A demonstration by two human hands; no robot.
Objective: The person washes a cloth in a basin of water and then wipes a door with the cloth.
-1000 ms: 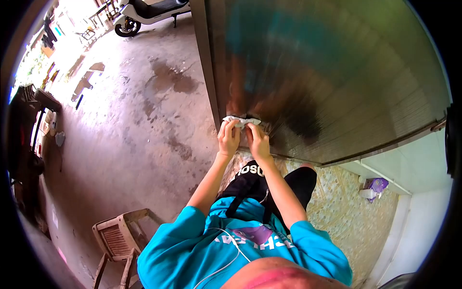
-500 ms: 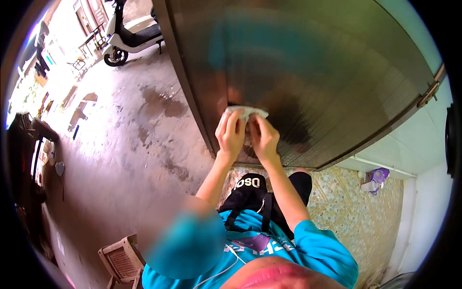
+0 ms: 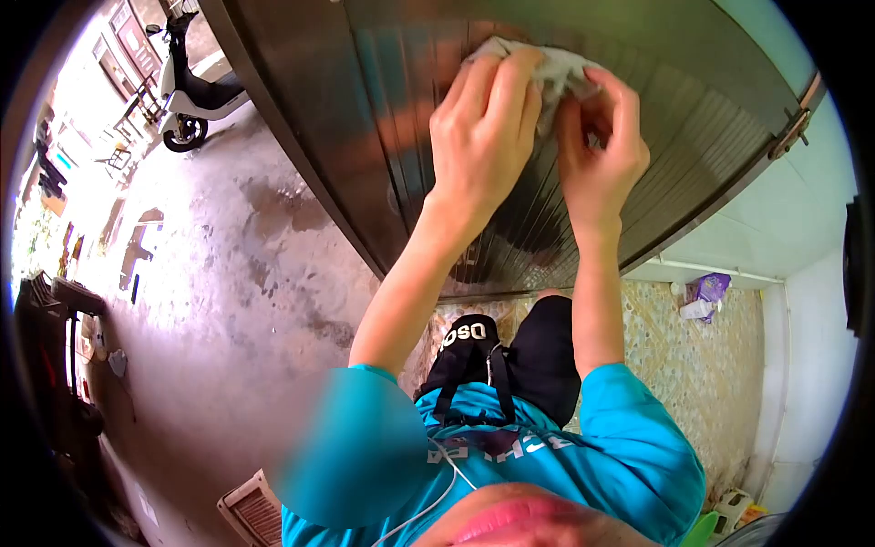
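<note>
Your left hand (image 3: 478, 137) grips the left part of the cloth (image 3: 558, 80), which lies against the dark, ribbed panel (image 3: 679, 137), well in from its frame. The cloth looks pale, thin and crumpled; whether it is damp, you cannot tell. Your right hand (image 3: 606, 159) pinches its right end. The work seems under way, but the shine and reflections don't show which parts are done or left.

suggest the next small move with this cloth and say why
I'd probably draw the pale cloth down the dark panel: the left hand and right hand both hold it there, and the panel's fine lines run on below it.
</note>
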